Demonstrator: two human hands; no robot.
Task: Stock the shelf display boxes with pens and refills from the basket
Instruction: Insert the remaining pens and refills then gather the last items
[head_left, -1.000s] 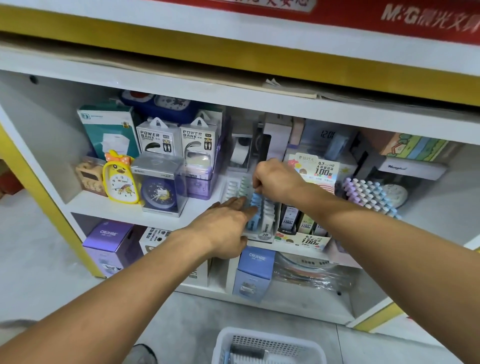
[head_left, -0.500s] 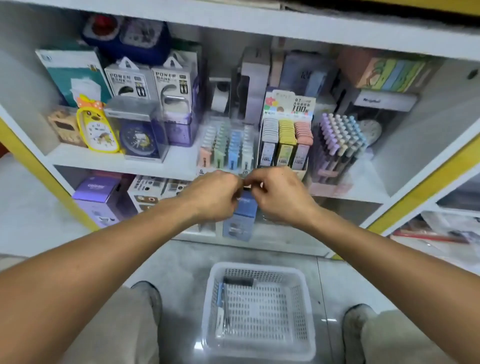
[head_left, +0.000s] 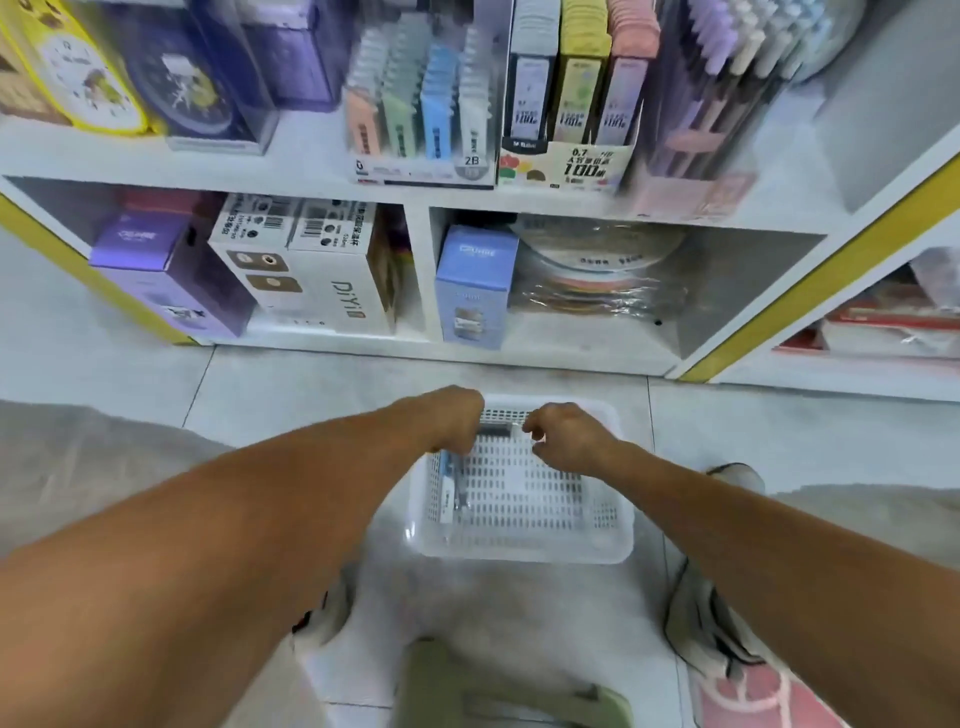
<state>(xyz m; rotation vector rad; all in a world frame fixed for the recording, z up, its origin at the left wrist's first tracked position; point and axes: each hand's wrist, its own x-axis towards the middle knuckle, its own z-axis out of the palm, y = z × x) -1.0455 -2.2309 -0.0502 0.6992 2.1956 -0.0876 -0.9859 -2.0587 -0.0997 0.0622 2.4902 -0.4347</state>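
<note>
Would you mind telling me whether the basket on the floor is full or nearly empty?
Nearly empty: the basket shows mostly bare mesh, with few pens along its left side.

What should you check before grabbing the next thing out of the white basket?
1. Both hands over the basket: ok, left hand and right hand hang above its far end.
2. Stock left inside: ok, blue-and-white pens lie by the left wall.
3. Dark item between the hands gripped: cannot tell.
4. Display boxes within sight: ok.
5. Room left in the boxes: cannot tell, blurred.
</note>
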